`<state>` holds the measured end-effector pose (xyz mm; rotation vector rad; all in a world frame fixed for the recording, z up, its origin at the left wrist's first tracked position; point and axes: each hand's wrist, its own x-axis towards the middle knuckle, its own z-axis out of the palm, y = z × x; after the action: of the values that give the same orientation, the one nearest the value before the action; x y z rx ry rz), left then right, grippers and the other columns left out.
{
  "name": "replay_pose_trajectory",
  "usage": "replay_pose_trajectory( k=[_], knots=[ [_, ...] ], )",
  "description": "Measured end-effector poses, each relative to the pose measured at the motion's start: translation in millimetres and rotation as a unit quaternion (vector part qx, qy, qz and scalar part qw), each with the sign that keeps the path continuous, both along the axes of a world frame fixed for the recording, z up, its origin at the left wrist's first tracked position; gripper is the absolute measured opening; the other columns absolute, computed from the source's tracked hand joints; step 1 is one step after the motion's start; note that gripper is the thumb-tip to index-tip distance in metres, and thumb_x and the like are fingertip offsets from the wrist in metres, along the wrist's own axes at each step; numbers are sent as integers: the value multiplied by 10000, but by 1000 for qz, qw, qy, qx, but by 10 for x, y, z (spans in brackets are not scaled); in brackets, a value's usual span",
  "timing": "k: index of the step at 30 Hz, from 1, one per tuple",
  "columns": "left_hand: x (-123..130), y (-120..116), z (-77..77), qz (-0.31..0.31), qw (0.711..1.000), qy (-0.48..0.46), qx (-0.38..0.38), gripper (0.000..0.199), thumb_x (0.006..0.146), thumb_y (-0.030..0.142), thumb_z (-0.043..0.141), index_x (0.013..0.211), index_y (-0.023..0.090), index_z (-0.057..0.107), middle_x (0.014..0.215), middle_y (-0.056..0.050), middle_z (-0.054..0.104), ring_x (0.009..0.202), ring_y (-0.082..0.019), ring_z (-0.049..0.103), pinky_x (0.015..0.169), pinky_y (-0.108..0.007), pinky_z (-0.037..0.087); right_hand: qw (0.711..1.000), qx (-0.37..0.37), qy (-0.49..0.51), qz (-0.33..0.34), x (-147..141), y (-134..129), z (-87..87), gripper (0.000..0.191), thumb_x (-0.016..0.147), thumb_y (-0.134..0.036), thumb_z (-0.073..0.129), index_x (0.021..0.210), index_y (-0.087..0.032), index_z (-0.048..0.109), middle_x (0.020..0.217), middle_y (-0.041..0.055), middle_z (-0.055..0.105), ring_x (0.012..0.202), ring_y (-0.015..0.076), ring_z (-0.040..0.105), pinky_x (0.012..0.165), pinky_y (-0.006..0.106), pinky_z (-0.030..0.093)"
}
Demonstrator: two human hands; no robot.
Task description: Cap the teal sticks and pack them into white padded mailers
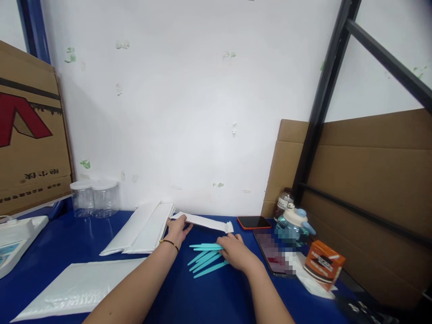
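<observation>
My left hand (177, 229) pinches the left end of a long, narrow white packet (205, 222) near the wall. The packet lies slanted, its right end just above my right hand (232, 248). Beneath the fingers of my right hand are the right ends of several turquoise pointed sticks (205, 261), fanned out on the blue table (195, 301); the fingers are curled over a turquoise stick. White padded envelopes (145, 229) are stacked left of my left hand. Another white envelope (81, 285) lies flat nearer the front, partly behind my left forearm.
Two clear lidded jars (105, 200) and a white device (20, 240) stand at the left. On the right are an orange-edged phone (254, 222), a larger dark phone (272, 254), a teal bottle (293, 227), a brown jar (284, 202) and an orange box (324, 264).
</observation>
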<state>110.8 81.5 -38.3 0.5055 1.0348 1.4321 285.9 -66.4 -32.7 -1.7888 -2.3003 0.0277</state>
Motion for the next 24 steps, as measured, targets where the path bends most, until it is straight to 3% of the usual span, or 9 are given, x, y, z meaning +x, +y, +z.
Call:
replay_pose_trajectory(
  k=[5, 8, 10, 12, 14, 16, 18, 21, 24],
  knots=[
    [-62, -208, 183, -68, 986, 71, 135, 888, 773, 350, 581, 1371, 357, -76, 935, -41, 545, 668, -130, 605, 628, -354, 540, 997, 46, 52, -34, 46, 45, 24, 141, 881, -174, 377, 882, -213, 512, 929, 38, 595, 888, 188, 483, 794, 304, 297],
    [19, -270, 257, -128, 967, 59, 212, 933, 801, 285, 527, 1353, 357, -222, 1111, -98, 493, 811, -153, 627, 702, -346, 533, 993, 62, 76, -73, 81, 72, 56, 143, 888, -179, 367, 915, -201, 506, 966, 60, 583, 913, 190, 487, 788, 290, 305],
    [78, -263, 267, -133, 949, 152, 242, 967, 754, 183, 543, 1375, 352, -178, 1188, -113, 445, 843, -157, 617, 744, -352, 518, 991, 63, 84, -81, 107, 70, 71, 136, 887, -179, 369, 910, -200, 502, 952, 56, 582, 910, 186, 493, 787, 286, 305],
    [104, -230, 255, -117, 884, 345, 294, 928, 667, 72, 559, 1416, 316, 67, 1241, -124, 403, 942, -194, 577, 831, -373, 475, 992, 53, 81, -76, 130, 57, 70, 131, 879, -173, 377, 878, -206, 503, 917, 40, 585, 891, 181, 497, 793, 290, 299],
    [89, -188, 244, -108, 747, 544, 367, 829, 600, -9, 539, 1344, 300, 342, 1311, -112, 353, 1115, -259, 461, 926, -399, 396, 995, 31, 66, -68, 145, 40, 54, 134, 867, -165, 382, 841, -209, 506, 886, 27, 591, 868, 181, 497, 792, 300, 294],
    [54, -144, 251, -115, 605, 667, 419, 765, 586, -28, 532, 1261, 324, 456, 1350, -76, 334, 1215, -297, 336, 967, -424, 330, 997, 12, 47, -60, 151, 30, 30, 135, 854, -158, 391, 829, -211, 513, 870, 24, 598, 856, 187, 495, 784, 310, 289],
    [24, -93, 275, -114, 522, 724, 437, 706, 609, 14, 569, 1234, 331, 474, 1338, -67, 361, 1227, -301, 305, 968, -437, 304, 998, 1, 34, -53, 144, 28, 8, 137, 845, -154, 397, 838, -213, 520, 869, 29, 604, 854, 193, 494, 778, 316, 286],
    [20, 23, 302, -100, 485, 744, 448, 536, 635, 106, 626, 1131, 289, 539, 1335, -71, 383, 1255, -293, 275, 1001, -445, 240, 999, 1, 18, -40, 97, 35, -12, 143, 838, -151, 402, 853, -216, 529, 890, 39, 612, 872, 205, 495, 788, 333, 285],
    [40, 190, 272, -165, 539, 691, 452, 360, 617, 108, 639, 938, 268, 612, 1203, -59, 536, 1220, -264, 364, 1042, -434, 157, 1000, 6, 6, -16, 26, 39, -20, 123, 829, -161, 425, 864, -217, 528, 906, 47, 620, 884, 214, 497, 802, 349, 291]
  ],
)
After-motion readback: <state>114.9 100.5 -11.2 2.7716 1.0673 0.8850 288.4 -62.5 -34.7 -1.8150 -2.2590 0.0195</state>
